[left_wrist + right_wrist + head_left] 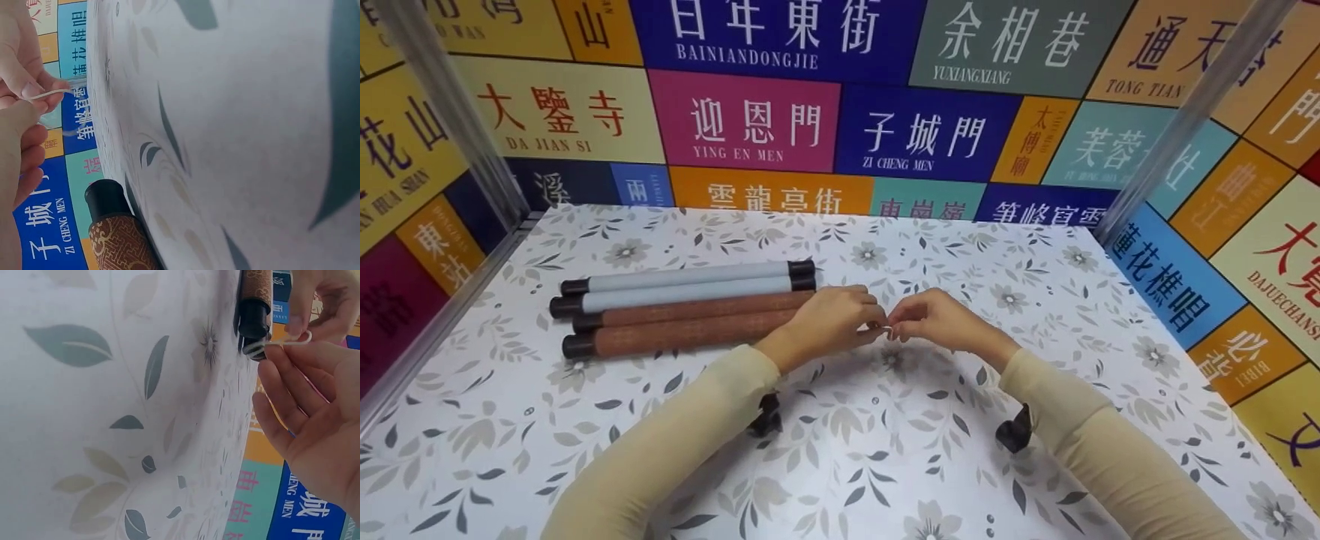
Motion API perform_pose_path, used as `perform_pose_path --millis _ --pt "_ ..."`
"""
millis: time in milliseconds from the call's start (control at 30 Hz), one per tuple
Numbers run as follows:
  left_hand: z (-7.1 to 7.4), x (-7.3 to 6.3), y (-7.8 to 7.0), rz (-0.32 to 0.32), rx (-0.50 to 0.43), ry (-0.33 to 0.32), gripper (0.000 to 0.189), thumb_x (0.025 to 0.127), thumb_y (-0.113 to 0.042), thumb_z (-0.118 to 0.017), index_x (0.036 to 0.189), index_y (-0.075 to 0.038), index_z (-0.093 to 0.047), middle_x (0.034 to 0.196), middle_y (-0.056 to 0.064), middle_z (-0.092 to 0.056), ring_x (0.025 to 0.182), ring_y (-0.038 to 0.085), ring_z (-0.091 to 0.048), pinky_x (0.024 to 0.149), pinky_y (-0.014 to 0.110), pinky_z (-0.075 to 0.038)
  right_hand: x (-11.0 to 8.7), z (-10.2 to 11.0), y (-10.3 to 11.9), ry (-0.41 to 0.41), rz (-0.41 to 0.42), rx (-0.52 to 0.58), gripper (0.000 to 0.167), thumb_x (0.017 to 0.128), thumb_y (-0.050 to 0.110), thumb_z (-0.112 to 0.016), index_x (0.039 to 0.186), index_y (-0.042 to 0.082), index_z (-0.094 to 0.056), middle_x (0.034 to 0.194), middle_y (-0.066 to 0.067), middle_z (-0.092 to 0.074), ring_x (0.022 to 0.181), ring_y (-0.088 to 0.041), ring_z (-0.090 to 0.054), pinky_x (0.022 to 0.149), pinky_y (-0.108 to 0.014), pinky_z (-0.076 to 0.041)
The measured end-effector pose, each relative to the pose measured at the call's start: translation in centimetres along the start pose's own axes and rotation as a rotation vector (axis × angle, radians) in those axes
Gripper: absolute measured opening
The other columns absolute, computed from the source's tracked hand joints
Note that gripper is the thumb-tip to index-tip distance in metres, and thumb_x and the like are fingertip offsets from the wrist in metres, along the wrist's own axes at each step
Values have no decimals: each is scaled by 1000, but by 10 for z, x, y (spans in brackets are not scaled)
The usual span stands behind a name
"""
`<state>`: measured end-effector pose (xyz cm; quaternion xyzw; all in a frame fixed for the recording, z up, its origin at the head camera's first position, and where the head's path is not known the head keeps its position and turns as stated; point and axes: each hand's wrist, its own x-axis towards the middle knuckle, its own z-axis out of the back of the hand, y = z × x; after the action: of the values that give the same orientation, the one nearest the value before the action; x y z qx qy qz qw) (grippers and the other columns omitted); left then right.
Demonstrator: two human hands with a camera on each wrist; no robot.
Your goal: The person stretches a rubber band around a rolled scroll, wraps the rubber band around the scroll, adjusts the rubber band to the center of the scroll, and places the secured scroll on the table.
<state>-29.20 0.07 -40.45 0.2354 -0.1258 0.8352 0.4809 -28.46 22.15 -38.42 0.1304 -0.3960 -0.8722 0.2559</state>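
A thin white string (54, 91) is stretched between the fingertips of both hands, a little above the cloth. My left hand (834, 321) pinches it from the left, beside the ends of the brown rolls. From the right, my right hand (941, 321) pinches it too, the fingertips of the two hands almost meeting. In the right wrist view the string (308, 337) bends in a small loop between the hands, and a loose part hangs past the right fingers. Whether it is knotted cannot be seen.
Two brown patterned rolls (682, 334) with black end caps lie left of the hands, partly behind the left one. Beyond them lie two pale grey-blue rolls (690, 276). A floral cloth (885, 480) covers the table; printed panels (742, 124) stand behind, with clear posts (1181, 112) at the corners.
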Motion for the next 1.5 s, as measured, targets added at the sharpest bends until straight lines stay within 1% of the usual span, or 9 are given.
perform_pose_path --millis 267,467,667,800,900,1033,1200,1333,1500 --pt "1 1 -3 -16 -22 -113 5 87 -18 -70 89 -19 -75 81 -7 -74 71 12 -65 63 27 -54 -1 4 -5 117 -92 94 21 91 9 -57 100 2 -74 94 -7 -76 73 -9 -63 73 -26 -55" --pt "4 4 -5 -1 -42 -184 6 88 -18 -70 90 -20 -75 84 -8 -73 75 10 -64 65 24 -54 0 2 -5 199 -31 11 22 95 10 -56 104 3 -75 94 -21 -74 65 -7 -58 61 -22 -49" --pt "7 3 -13 -54 -83 -220 6 88 -24 -73 90 -19 -74 85 -6 -68 78 10 -60 66 22 -52 5 -1 0 132 -108 -78 15 89 13 -67 92 4 -78 79 -11 -77 56 -6 -53 53 -18 -42" --pt "6 2 -22 -141 -73 -209 11 88 -26 -73 94 -18 -76 88 -5 -70 77 11 -59 64 21 -50 9 -2 4 57 -226 -92 14 86 10 -65 85 2 -77 57 4 -66 49 -6 -50 49 -18 -40" --pt "4 0 -30 -206 -38 -165 11 89 -25 -71 95 -18 -77 95 -6 -73 84 10 -63 68 21 -53 12 -3 6 2 -339 -29 18 86 7 -61 91 0 -76 54 11 -58 47 -4 -49 47 -17 -39" --pt "-1 -3 -41 -294 54 -85 9 90 -22 -66 86 -17 -72 94 -6 -72 90 11 -64 73 21 -54 15 -6 9 -89 -439 138 24 87 5 -62 106 -4 -73 70 8 -69 57 -2 -59 55 -16 -49" --pt "-5 -3 -49 -334 145 -69 16 92 -23 -61 78 -17 -65 83 -6 -65 82 12 -57 67 22 -51 17 -14 14 -206 -434 275 27 85 4 -66 109 -9 -69 104 -5 -74 69 -1 -66 65 -17 -55" --pt "-5 -1 -53 -301 131 -124 14 91 -22 -62 78 -18 -66 81 -6 -64 83 13 -59 69 23 -52 18 -17 19 -257 -416 181 32 83 12 -74 108 -7 -70 117 -17 -71 77 -6 -64 65 -17 -53" --pt "-2 -3 -56 -291 108 -143 7 86 -20 -67 79 -17 -67 81 -5 -65 83 13 -59 70 23 -53 17 -12 15 -243 -354 -75 40 82 18 -75 116 0 -70 127 -20 -67 100 -24 -68 74 -22 -52"
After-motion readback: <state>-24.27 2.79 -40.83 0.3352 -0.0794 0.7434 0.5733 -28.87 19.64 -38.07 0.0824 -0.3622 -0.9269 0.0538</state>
